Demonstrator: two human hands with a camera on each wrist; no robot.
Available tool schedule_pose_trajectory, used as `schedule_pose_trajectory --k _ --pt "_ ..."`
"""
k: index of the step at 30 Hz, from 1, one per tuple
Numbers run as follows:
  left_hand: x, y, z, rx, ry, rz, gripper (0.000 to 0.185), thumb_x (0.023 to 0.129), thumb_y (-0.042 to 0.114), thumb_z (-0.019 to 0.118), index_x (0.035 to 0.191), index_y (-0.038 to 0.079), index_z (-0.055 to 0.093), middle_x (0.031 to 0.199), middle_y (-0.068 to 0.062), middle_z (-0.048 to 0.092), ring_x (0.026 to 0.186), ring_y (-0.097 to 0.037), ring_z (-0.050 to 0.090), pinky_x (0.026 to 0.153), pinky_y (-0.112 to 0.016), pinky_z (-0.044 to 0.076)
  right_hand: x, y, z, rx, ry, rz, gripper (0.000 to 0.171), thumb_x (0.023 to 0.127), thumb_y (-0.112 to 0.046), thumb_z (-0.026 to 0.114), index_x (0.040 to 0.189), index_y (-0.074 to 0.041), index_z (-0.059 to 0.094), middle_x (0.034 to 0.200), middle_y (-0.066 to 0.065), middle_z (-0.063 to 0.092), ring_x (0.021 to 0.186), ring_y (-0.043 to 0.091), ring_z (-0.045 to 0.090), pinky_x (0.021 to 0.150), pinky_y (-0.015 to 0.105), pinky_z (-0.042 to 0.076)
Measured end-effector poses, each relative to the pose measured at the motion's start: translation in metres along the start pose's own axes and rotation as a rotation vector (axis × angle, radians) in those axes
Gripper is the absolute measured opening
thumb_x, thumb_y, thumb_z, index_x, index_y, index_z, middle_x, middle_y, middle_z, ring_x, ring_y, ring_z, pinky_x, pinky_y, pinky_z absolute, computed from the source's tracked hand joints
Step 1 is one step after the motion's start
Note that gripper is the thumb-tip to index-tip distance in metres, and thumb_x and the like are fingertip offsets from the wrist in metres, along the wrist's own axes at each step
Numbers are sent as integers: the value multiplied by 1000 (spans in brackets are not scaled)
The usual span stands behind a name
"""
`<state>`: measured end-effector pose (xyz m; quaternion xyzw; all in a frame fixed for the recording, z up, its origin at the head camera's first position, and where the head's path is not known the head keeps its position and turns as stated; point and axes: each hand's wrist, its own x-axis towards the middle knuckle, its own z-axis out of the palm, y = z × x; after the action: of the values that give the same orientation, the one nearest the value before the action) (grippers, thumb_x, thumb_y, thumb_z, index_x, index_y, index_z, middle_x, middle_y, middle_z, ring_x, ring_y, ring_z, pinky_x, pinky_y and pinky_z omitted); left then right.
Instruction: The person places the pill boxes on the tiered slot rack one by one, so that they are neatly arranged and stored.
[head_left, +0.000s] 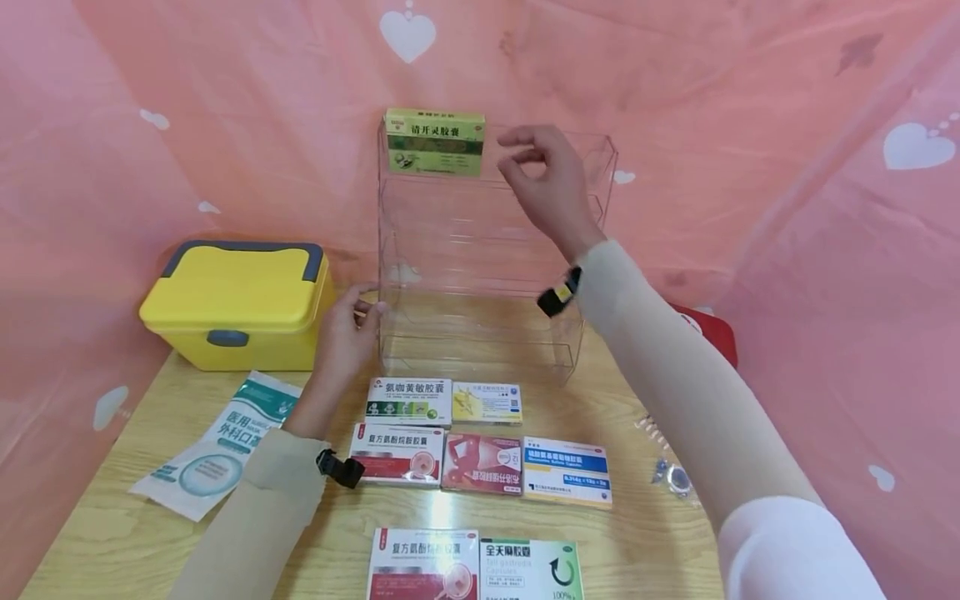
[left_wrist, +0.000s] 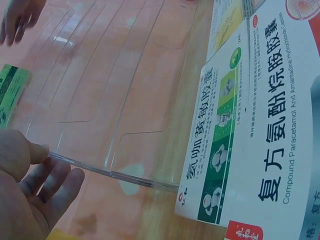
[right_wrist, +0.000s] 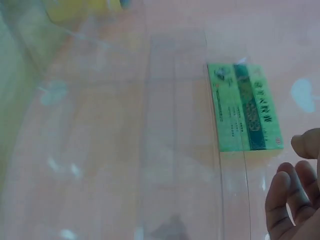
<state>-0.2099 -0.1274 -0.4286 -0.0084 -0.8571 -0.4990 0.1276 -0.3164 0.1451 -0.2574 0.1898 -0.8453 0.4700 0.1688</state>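
Your left hand (head_left: 348, 337) pinches the left side of the clear plastic tiered rack (head_left: 465, 287); your right hand (head_left: 551, 179), empty, thumb and fingertips apart, hovers beside the yellow-green cardboard carton (head_left: 435, 144) on the top tier. Shelving it appears complete; next likely calls for reaching down.

A wooden table (head_left: 645, 550) holds a clear rack (head_left: 480, 354), medicine boxes (head_left: 482, 464) and yellow case (head_left: 232, 287).

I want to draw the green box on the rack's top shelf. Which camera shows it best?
The head view: it shows the green box whole, its large print sharp. The right wrist view shows its front sideways and blurrier; the left wrist view only a part, cut by the picture edge.
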Motion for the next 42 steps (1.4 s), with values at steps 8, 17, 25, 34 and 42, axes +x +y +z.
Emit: schedule_pose_trajectory --k 8,17,25,34,42 --pt "0 -3 -10 -9 17 -6 36 104 27 59 138 15 59 98 -9 61 82 -26 57 65 -38 51 -134 44 -50 20 -146 115 24 98 -22 71 119 -10 69 106 7 68 87 22 62 70 29 53" --pt "-5 -8 -37 9 18 -49 40 105 30 58 142 16 56 103 -10 60 86 -26 56 67 -36 53 -295 87 -52 -166 -425 452 37 96 -31 74 127 -14 67 121 4 66 104 22 60 81 38 53" --pt "-2 -15 -50 39 57 -38 37 105 25 58 140 12 58 100 -14 63 80 -26 58 63 -23 52 -336 93 -30 -236 -401 435 61 91 -38 78 141 -9 58 134 8 55 110 27 56 84 41 54" --pt "0 -18 -48 52 54 -4 37 105 24 59 139 11 59 94 -14 64 75 -25 58 60 -25 50 -331 98 -31 -327 -453 415 66 86 -44 81 140 -10 61 147 17 43 131 40 37 99 63 43" --pt "-4 -17 -46 55 50 -9 37 105 24 59 139 11 59 95 -13 64 75 -25 57 59 -24 49 -333 103 -34 -302 -465 391 62 85 -43 82 137 -15 62 149 16 42 133 39 33 101 65 40"
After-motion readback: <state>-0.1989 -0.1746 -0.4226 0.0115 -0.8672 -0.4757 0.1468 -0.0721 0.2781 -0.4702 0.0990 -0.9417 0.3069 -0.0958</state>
